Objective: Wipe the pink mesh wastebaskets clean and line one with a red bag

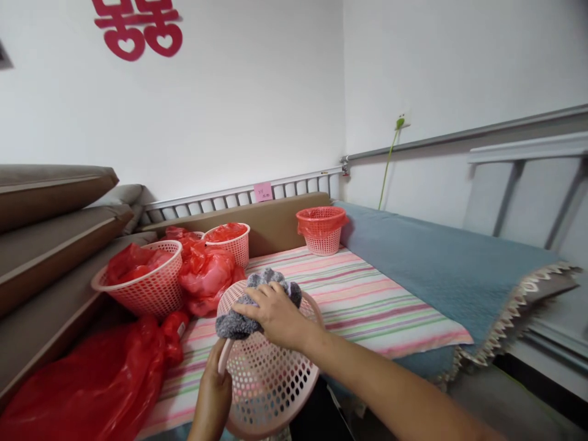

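A pink perforated plastic basket (pixel 275 380) is tilted in front of me, its holed wall and rim showing. My left hand (pixel 214 389) grips its rim on the left side, fingers partly hidden. My right hand (pixel 275 312) presses a grey fluffy cloth (pixel 236 324) against the basket's upper rim, with the fingers curled over the cloth. Bunched cloth sticks out on both sides of that hand. Under the basket lies a striped cloth (pixel 358 288) in pink, green and white.
Pink baskets holding red plastic bags, one a basket (pixel 169 294), stand at the left. A red bag (pixel 101 380) lies at front left. Another basket (pixel 323 244), lined with red plastic, stands at the back. Stacked cushions (pixel 41 245) rise at far left; a blue cover (pixel 422 257) spreads right.
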Demonstrator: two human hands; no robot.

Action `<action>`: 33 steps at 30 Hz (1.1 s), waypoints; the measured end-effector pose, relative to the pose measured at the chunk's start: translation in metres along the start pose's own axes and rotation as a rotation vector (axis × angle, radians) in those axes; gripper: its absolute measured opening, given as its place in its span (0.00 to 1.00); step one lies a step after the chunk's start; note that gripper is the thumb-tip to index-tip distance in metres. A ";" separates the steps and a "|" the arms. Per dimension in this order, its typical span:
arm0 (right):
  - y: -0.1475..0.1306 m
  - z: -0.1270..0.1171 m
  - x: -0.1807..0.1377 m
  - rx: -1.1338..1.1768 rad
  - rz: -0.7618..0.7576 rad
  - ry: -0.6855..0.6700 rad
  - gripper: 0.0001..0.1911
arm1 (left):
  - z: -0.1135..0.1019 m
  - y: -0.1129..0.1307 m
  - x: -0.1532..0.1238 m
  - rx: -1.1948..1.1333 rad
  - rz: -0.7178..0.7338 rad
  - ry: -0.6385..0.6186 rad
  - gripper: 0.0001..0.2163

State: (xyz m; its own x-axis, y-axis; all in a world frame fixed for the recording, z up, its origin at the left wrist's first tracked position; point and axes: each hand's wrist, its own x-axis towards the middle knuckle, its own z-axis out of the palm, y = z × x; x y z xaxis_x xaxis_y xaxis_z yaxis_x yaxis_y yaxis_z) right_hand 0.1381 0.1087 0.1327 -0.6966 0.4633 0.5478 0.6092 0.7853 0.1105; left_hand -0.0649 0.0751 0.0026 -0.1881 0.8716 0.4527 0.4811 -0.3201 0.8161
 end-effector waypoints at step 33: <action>-0.001 -0.059 -0.028 -0.055 -0.033 0.032 0.07 | -0.006 0.103 0.028 0.117 0.337 -0.257 0.19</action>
State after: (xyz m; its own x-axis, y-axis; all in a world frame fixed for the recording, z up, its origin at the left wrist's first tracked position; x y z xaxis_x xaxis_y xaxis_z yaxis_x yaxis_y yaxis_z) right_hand 0.1791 0.0710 0.1662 -0.7050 0.4233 0.5690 0.6063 0.7759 0.1740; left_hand -0.0263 0.0645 0.1018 0.2078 0.7944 0.5708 0.5755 -0.5711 0.5853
